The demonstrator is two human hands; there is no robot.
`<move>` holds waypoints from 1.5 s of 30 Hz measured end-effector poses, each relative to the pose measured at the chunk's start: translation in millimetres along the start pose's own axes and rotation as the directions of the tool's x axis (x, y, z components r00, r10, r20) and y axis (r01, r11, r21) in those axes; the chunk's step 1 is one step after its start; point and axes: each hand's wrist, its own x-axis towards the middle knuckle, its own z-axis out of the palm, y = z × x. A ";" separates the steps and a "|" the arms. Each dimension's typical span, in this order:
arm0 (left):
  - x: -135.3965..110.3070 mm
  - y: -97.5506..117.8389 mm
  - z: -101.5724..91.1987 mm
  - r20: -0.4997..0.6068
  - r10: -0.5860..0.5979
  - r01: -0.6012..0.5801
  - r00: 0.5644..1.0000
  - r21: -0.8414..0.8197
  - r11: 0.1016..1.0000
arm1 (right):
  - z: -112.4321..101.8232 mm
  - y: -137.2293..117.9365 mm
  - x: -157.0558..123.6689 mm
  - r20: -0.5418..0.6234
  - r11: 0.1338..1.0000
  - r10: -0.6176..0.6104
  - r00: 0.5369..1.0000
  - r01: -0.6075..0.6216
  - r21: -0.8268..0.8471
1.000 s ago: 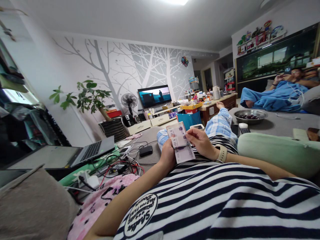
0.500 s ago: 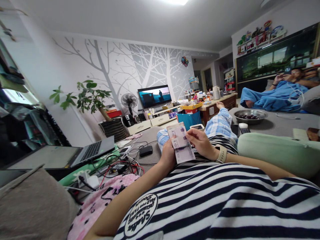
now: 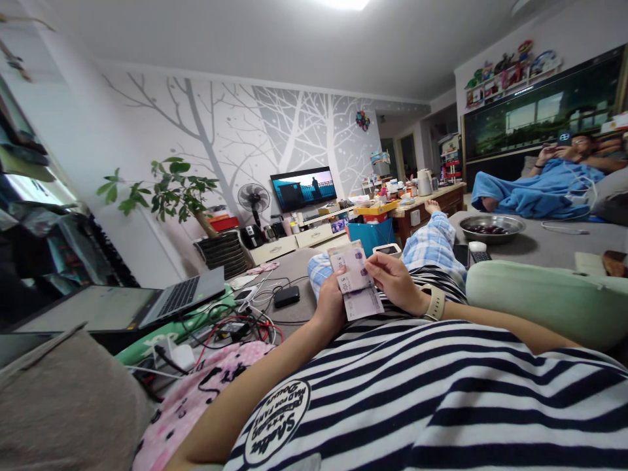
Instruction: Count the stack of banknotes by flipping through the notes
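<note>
A small stack of purple-grey banknotes (image 3: 354,278) marked with a 5 is held up over my lap, the notes overlapping and one hanging lower. My left hand (image 3: 331,302) is closed on their left side, its thumb lying over the front of the notes. At the right edge my right hand (image 3: 394,280) pinches the upper notes between thumb and fingers; a pale-strapped watch sits on that wrist. How many notes there are I cannot tell. Just behind the hands lies a white-framed device (image 3: 387,250), partly hidden.
On my left are an open laptop (image 3: 181,294), tangled cables and a black box (image 3: 286,296). To the right stand a metal bowl (image 3: 492,229) of dark round fruit and a green cushion (image 3: 534,297). Another person under a blue blanket (image 3: 540,190) holds a phone at far right.
My left thumb has shifted slightly on the front of the banknotes. Both hands otherwise stay in place, still holding them.
</note>
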 end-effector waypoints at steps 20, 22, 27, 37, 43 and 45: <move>-2.3 0.7 4.2 -0.080 0.048 -0.045 0.996 0.036 0.998 | -4.7 1.6 4.7 -0.145 0.984 -0.038 0.989 0.012 -0.177; -4.2 1.2 5.2 -0.090 0.047 -0.043 0.995 0.043 0.998 | -5.3 6.5 6.2 -0.178 0.987 -0.017 0.984 -0.011 -0.159; -7.9 2.6 8.2 -0.127 0.041 -0.030 0.991 0.089 0.996 | -6.4 14.6 8.6 -0.191 0.991 0.041 0.981 -0.064 -0.119; -0.9 -1.3 4.7 -0.117 0.052 -0.045 0.992 0.066 0.997 | -5.1 9.1 7.6 -0.156 0.986 -0.006 0.988 -0.020 -0.164; -3.2 2.0 10.3 -0.163 0.019 -0.015 0.987 0.025 1.000 | -3.5 3.6 3.8 -0.077 0.998 -0.036 0.996 0.032 -0.056; -5.4 4.0 12.4 -0.180 0.013 -0.011 0.983 0.014 1.000 | -3.0 1.7 2.4 -0.056 0.999 -0.045 0.997 0.043 -0.034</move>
